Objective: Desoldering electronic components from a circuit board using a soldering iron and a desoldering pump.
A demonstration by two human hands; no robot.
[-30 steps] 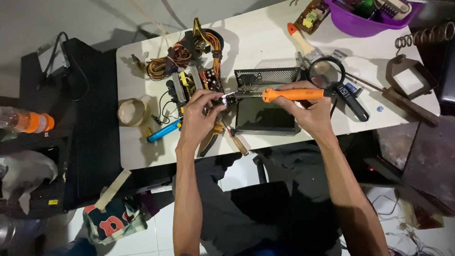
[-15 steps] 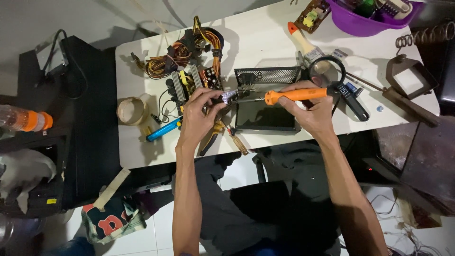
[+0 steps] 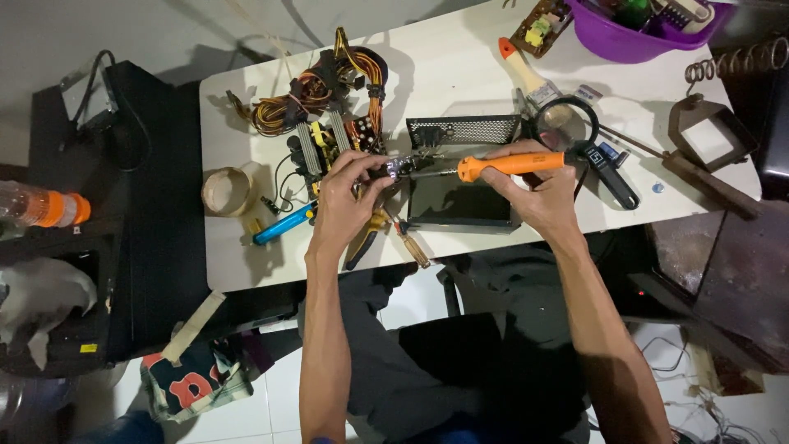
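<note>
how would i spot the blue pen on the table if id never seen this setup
On the white table, look at the near edge just beside the left hand. The blue pen lies there slanted, below the tape roll; it is the only bright blue tool.

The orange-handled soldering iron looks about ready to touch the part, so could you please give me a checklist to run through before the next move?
1. Right hand grips the orange-handled soldering iron: ok.
2. Left hand fingers pinch the small metal part: ok.
3. Iron tip meets the part: cannot tell, too small.
4. Left fingers away from the tip: not ok, very close.
5. Loose wire bundle apart from the iron: ok.
6. Pliers and blue pen lie on the white table under the left hand: ok.
</note>
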